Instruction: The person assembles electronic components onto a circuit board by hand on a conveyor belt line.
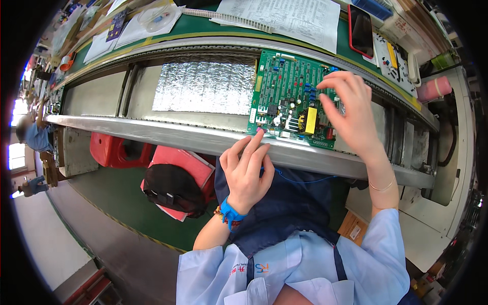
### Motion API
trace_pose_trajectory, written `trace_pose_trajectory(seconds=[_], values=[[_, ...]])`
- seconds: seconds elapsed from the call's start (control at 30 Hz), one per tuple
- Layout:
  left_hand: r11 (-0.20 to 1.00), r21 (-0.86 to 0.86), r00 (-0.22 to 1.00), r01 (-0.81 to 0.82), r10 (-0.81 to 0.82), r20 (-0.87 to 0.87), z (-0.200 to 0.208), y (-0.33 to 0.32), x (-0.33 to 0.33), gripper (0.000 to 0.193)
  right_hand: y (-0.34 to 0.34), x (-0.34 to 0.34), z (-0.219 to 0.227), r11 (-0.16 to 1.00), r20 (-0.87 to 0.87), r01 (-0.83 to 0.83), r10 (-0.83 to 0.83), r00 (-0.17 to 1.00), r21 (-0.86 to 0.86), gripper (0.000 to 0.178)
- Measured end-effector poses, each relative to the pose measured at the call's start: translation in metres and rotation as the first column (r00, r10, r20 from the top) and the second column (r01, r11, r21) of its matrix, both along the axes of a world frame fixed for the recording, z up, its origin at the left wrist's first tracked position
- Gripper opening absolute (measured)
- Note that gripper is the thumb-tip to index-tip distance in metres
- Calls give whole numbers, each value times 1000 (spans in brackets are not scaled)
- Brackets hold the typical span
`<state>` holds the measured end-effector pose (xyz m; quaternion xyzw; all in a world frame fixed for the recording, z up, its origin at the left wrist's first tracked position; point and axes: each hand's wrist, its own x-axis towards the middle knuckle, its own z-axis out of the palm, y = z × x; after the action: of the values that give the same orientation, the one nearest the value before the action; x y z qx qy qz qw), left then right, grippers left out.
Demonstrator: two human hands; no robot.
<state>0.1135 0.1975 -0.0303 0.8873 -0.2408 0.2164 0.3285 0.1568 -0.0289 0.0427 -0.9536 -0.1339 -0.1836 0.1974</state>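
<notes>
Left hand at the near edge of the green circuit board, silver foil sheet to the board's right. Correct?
No: the head view shows the silver foil sheet to the left of the green circuit board. The left hand is at its near edge, as you say.

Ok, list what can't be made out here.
Head view: part of the green circuit board, hidden under the right hand.
Head view: whether that hand's fingertips hold anything; too small.
Head view: what the pink spot by the left hand is; too small.
Head view: the printed sheet's far end, cut off by the upper edge.
Head view: the background worker, blurred.
</notes>
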Motion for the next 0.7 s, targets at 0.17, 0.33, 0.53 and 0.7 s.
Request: trace_pose_trajectory(seconds=[0.17, 0.33, 0.53, 0.7], values=[[999, 17, 999, -28, 27, 25, 3, -2, 2, 29, -42, 9, -11, 990, 80, 123, -129, 988, 73, 14], [994, 99, 999, -40, 36, 39, 7, -9, 12, 32, -68, 14, -28, 958, 112, 156, -187, 976, 240, 13], [991, 133, 1000, 4, -4, 1, 14, -11, 21, 35, -73, 11, -33, 921, 91, 152, -197, 976, 360, 13], [994, 87, 996, 59, -53, -70, 22, -17, 32, 42, -74, 9, -31, 898, 66, 148, -192, 979, 415, 14]])
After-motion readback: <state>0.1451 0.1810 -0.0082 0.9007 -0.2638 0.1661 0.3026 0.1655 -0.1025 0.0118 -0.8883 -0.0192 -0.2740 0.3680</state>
